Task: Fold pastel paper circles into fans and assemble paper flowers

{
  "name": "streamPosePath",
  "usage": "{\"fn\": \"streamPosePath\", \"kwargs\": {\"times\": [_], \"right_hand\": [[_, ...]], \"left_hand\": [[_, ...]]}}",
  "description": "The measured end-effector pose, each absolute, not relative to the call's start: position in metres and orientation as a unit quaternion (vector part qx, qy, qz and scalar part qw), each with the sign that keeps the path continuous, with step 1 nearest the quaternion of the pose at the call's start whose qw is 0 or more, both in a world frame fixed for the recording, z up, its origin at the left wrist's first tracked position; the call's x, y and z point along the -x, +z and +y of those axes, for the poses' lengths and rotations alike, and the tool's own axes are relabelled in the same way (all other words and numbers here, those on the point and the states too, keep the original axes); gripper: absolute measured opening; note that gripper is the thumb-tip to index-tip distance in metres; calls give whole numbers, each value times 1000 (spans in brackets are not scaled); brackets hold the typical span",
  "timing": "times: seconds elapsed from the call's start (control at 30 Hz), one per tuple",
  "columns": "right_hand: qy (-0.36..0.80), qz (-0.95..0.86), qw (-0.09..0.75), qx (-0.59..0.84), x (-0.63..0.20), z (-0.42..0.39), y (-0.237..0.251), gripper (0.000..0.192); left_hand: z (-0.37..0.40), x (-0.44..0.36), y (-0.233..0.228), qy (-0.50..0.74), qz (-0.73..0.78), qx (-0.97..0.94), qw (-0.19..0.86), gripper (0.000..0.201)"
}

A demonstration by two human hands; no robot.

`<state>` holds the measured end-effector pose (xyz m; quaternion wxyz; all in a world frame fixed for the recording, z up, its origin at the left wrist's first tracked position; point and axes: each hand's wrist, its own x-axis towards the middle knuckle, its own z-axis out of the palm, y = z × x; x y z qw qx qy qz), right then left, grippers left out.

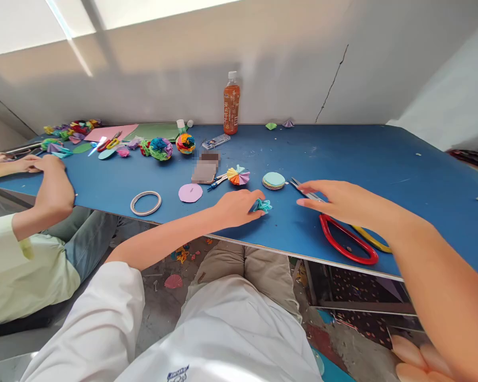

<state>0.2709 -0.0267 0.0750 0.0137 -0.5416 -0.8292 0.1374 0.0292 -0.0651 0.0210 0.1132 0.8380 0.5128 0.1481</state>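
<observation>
The white shirt (229, 329) bears a dark blue print (178, 373), its letters unclear. An orange drink bottle (231, 122) has a label (231, 103) with small, unreadable pale characters. The left hand (237, 208) is pinched on a light-blue paper piece (263, 206), ruffled and looped at its free end, near the front edge of the table (289, 228). Just beyond is a stack of paper discs (273, 180). The right hand (344, 204), thumb and forefinger apart, is over red-and-yellow-handled scissors (327, 233); one cannot tell whether it touches them
</observation>
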Motion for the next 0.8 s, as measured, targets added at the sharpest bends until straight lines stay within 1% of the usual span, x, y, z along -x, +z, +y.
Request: {"fn": "streamPosePath", "kwargs": {"times": [0.1,0.17,0.23,0.37,0.43,0.6,0.73,0.8], "right_hand": [[86,-787,-32,611,-306,-42,64,53],[86,-784,-21,614,-326,-49,53,51],[80,-775,22,626,-338,-55,43,48],[57,-767,61,637,-340,-62,37,50],[47,-765,67,639,-334,-65,37,53],[77,-752,45,653,-329,-69,32,58],[28,-746,49,664,-337,-64,22,49],[-34,-763,24,645,-338,-60,20,45]], "left_hand": [[-79,-17,22,171,513,-839,55,49],[-82,0,22,188,523,-830,39,46],[-82,20,22,188,558,-808,36,38],[-79,50,23,172,630,-756,40,33],[-78,57,24,168,640,-749,43,34],[-89,62,32,182,648,-738,45,35],[-113,94,34,202,700,-684,32,40],[-129,122,28,202,749,-630,15,43]]}}
